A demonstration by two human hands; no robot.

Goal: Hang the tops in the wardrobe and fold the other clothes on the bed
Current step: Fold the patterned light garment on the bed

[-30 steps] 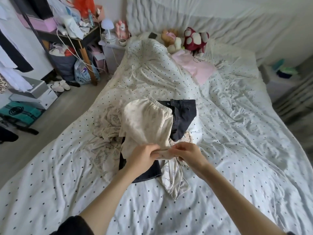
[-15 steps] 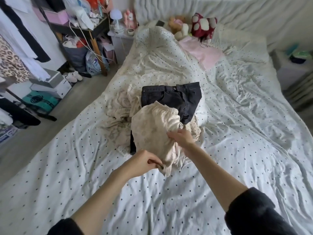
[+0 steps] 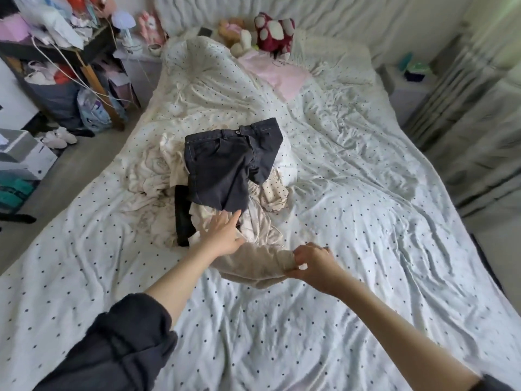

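Note:
A cream garment (image 3: 253, 263) lies bunched low over the dotted bedspread (image 3: 352, 221). My right hand (image 3: 311, 262) grips its right end with curled fingers. My left hand (image 3: 224, 231) reaches forward with straight fingers, its tips touching the pile of clothes just below the dark denim shorts (image 3: 228, 162). The shorts lie on top of pale crumpled clothes (image 3: 149, 170) in the middle of the bed. A black garment (image 3: 182, 218) sticks out from under the pile.
A pink top (image 3: 282, 74) and plush toys (image 3: 273, 31) lie at the head of the bed. Left of the bed stand a cluttered shelf (image 3: 56, 55), a bedside table with a lamp (image 3: 125, 24), boxes (image 3: 22, 159) and slippers (image 3: 59, 136) on the floor.
The cream garment came down from mid-air to the bedspread. My left hand let go of it and reached out to the pile; my right hand moved right, still holding it.

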